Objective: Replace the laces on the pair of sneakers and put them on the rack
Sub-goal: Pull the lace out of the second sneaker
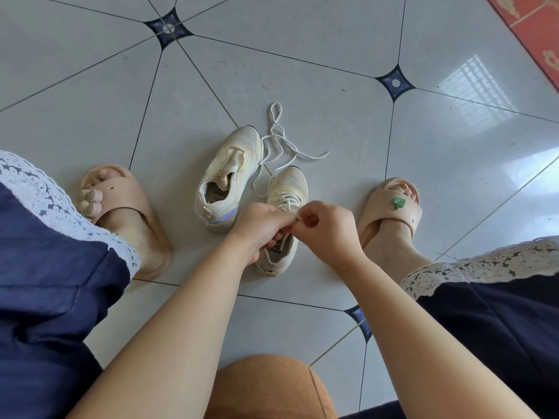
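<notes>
Two cream mesh sneakers stand on the tiled floor between my feet. The left sneaker (227,173) has no lace and its tongue is pulled up. The right sneaker (287,189) has a white lace threaded through its front eyelets. Over its opening, my left hand (261,226) and my right hand (326,225) meet, and each pinches part of that lace. A loose white lace (279,140) lies tangled on the floor just beyond the two toes. My hands hide the right sneaker's tongue.
My feet in beige slides rest on either side, the left slide (127,204) and the right slide (390,207). Grey floor tiles (332,86) stretch ahead. A red patterned mat (535,28) lies at the top right. No rack is in view.
</notes>
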Tool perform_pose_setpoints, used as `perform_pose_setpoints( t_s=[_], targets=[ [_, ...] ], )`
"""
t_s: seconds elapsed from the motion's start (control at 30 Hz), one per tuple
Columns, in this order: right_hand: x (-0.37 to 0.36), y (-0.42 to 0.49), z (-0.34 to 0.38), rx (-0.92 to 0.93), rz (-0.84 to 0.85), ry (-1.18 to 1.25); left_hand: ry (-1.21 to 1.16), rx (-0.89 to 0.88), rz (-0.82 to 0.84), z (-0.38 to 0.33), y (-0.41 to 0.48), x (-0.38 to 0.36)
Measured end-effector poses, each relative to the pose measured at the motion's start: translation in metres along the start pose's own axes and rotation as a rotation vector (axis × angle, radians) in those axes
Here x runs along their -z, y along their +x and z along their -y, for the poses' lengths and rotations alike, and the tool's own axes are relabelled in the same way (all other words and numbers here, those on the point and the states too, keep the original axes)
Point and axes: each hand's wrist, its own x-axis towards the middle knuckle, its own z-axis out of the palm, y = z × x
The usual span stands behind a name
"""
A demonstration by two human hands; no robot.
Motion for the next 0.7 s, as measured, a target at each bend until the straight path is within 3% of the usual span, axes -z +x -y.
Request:
perform_pose_setpoints(
  t_s=[0.07,0.17,0.33,0.47,0.57,0.7],
  targets=[
    [0.002,0.001,-0.002,-0.078,0.000,0.103,0.061,-0.082,-0.014,0.002,0.001,0.001],
    [0.011,0.007,-0.003,-0.199,0.096,0.313,-0.041,-0.102,0.025,0.002,0.001,0.004],
    [0.007,0.004,-0.003,-0.545,0.182,1.150,-0.189,-0.068,0.081,0.000,0.000,0.007],
    [-0.003,0.004,0.001,-0.796,0.176,1.475,-0.362,0.014,0.119,0.000,-0.001,0.003],
    [-0.002,0.004,-0.002,-0.602,0.243,1.377,-0.452,0.058,0.098,0.001,0.000,0.004],
    [0.008,0.004,-0.008,-0.245,0.282,0.787,-0.189,-0.021,0.055,0.003,-0.001,0.007]
  ],
)
